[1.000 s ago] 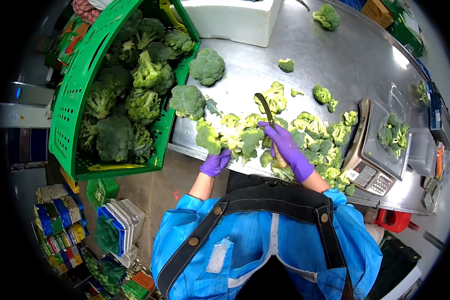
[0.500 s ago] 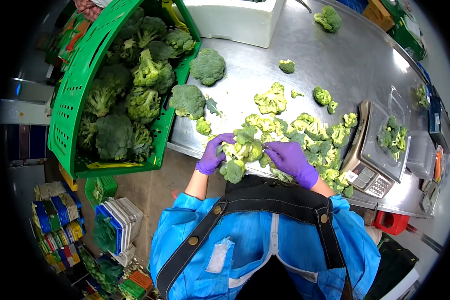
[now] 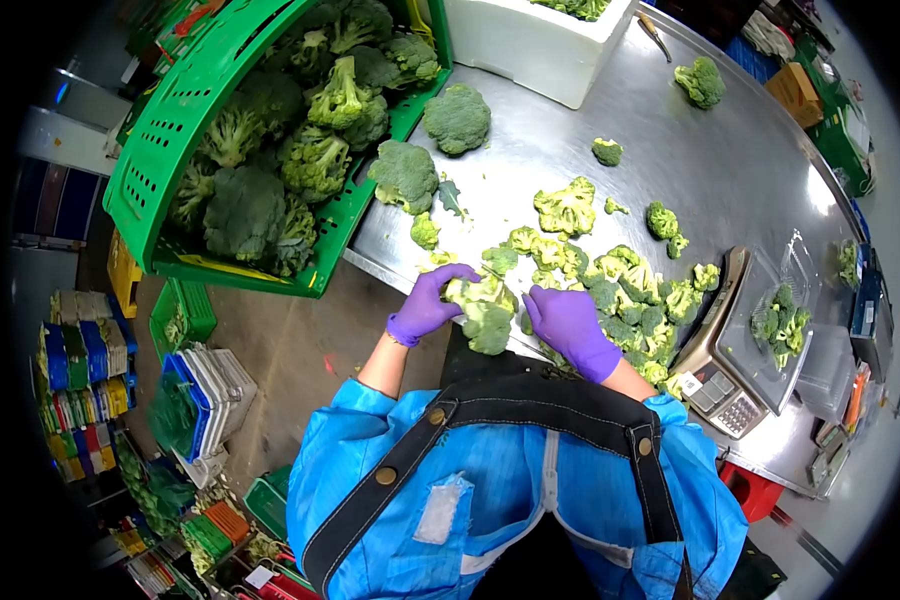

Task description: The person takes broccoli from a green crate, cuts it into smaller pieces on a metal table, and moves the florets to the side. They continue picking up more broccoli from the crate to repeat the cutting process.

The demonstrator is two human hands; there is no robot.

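My left hand [image 3: 432, 305], in a purple glove, is closed around a partly cut head of broccoli [image 3: 485, 312] at the table's near edge. Just right of it, my purple-gloved right hand [image 3: 573, 330] is closed with its fingertips pointing at the broccoli; whatever it may hold is hidden. A pile of cut broccoli florets [image 3: 635, 300] spreads beyond and to the right of this hand. Two whole broccoli heads [image 3: 457, 119] lie on the table beyond my left hand. A larger yellowish floret cluster [image 3: 566, 207] rests farther in.
A tilted green crate [image 3: 185, 150] full of broccoli stands at the left. On the right, a scale [image 3: 715, 385] carries a clear plastic tray [image 3: 760, 345] with florets. A white foam box [image 3: 530, 50] and a wooden-handled knife [image 3: 656, 38] are at the back of the steel table [image 3: 710, 150].
The view has shifted, so the table appears lower and farther right. A small gap has opened between my right hand and the broccoli, which my left hand still holds.
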